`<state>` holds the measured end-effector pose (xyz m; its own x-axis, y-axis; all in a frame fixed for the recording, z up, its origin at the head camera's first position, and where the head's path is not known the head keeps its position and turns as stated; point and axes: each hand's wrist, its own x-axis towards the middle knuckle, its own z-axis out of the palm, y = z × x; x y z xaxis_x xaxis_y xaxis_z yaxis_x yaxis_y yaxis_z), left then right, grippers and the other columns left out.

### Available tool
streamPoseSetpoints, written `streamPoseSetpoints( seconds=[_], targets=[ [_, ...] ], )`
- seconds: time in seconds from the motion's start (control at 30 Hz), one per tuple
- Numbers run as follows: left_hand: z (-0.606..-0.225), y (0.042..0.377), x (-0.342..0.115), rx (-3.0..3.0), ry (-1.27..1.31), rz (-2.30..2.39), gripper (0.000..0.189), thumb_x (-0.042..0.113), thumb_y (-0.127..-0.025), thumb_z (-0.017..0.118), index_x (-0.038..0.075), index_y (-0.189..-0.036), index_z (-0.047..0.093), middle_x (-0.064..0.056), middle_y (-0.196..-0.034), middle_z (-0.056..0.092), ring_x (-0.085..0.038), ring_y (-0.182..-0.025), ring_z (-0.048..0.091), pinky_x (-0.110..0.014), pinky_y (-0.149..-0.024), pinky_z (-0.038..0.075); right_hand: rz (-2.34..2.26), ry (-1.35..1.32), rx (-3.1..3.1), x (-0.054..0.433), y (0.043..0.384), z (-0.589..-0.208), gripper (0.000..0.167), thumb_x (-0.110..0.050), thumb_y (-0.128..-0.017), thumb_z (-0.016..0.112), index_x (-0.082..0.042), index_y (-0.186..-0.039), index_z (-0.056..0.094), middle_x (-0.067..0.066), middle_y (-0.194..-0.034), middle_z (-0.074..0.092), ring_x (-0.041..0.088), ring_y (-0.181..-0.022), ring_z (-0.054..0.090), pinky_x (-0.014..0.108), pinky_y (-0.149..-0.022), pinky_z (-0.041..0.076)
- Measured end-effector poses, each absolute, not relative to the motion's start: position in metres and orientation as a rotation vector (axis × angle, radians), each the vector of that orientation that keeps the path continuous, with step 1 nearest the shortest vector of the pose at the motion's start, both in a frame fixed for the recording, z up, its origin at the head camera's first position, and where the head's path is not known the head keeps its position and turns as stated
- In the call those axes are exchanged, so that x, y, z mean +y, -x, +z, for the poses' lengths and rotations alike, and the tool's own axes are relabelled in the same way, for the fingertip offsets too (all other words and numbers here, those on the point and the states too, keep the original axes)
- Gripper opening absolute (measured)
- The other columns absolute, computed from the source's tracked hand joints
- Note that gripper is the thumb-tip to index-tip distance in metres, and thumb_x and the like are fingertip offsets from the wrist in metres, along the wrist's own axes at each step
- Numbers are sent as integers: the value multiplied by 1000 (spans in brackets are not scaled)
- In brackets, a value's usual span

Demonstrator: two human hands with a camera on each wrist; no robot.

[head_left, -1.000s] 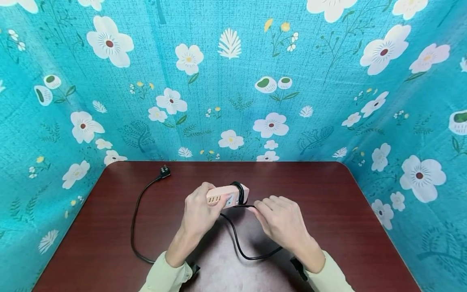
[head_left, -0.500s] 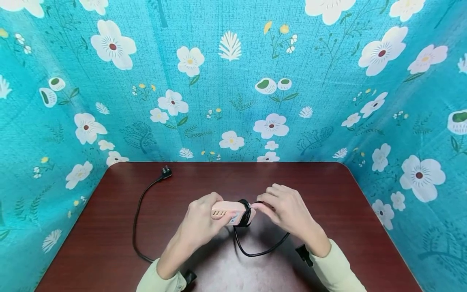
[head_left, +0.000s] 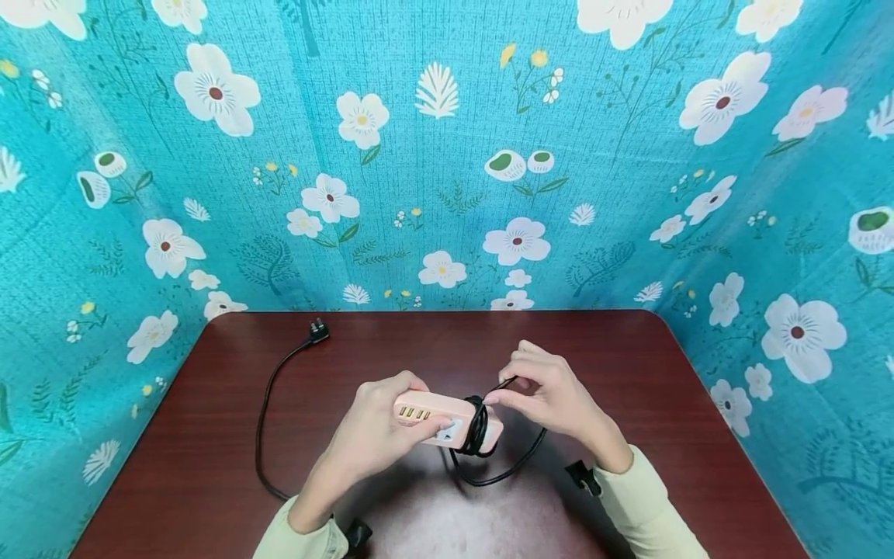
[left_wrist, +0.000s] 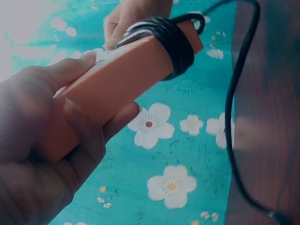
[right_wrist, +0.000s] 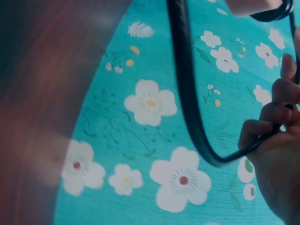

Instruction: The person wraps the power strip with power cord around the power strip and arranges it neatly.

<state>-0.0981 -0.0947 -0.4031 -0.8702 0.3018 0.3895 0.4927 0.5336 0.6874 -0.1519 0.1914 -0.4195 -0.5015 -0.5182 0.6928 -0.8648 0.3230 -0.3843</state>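
Observation:
My left hand grips the left end of a pink power strip, thumb on its socket face beside a row of slots. Several turns of black power cord wrap round the strip's other end. In the left wrist view, the strip tilts up towards those coils. Just right of the strip, my right hand pinches the cord running off the coils. The right wrist view has the cord passing through the curled fingers of that hand and hanging in a loop.
The cord's black plug lies near the back left of the dark red table. From it a length of cord curves forward to my left sleeve. A blue flowered cloth surrounds the table's back and sides.
The strip has come down towards me, and its wrapped end now slopes down to the right. My right hand has risen with the cord from below the strip to above its end.

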Motion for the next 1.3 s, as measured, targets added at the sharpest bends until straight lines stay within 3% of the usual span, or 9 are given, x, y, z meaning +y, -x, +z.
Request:
streamPoseSetpoints(
  seconds=[0.23,0.43,0.7,0.9,1.13,1.3],
  targets=[
    [-404,101,-101,-2522,762,-1476,30,35,-77,95,27,-92,70,11,-67,65,0,-55,55,-22,-46,46,1354,-1294,-2046,190,157,-431,20,-23,-85,88,-21,-85,68,-5,-64,37,5,-67,33,21,-58,30],
    [-403,102,-100,-2481,844,-1637,29,30,-79,94,24,-95,71,5,-68,66,-2,-55,56,-24,-46,48,1619,-1385,-2073,191,157,-435,20,-9,-85,86,-19,-87,69,0,-66,34,8,-62,31,21,-54,30],
    [-402,104,-99,-2383,926,-1792,28,23,-79,94,19,-96,72,-1,-69,67,-2,-55,55,-23,-44,47,1827,-1580,-2009,186,161,-435,12,-8,-93,78,-13,-88,69,1,-66,31,12,-61,27,22,-54,28],
    [-404,105,-99,-2362,947,-1825,29,20,-78,94,19,-96,71,-1,-68,66,-1,-55,54,-23,-44,47,1980,-1643,-1949,180,161,-444,12,-7,-98,72,-8,-88,66,3,-66,30,16,-62,25,29,-56,27],
    [-405,106,-98,-2370,935,-1831,30,20,-78,94,24,-97,71,3,-68,66,-3,-54,54,-23,-44,47,2088,-1663,-1896,176,160,-453,21,-16,-106,63,-4,-88,64,7,-69,35,19,-65,28,34,-59,28],
    [-407,105,-95,-2308,938,-1895,28,14,-79,93,17,-96,70,-4,-69,67,-3,-55,56,-25,-44,48,2188,-1682,-1830,171,157,-457,31,-21,-110,55,0,-89,62,11,-69,41,24,-67,34,38,-64,33]
  ],
)
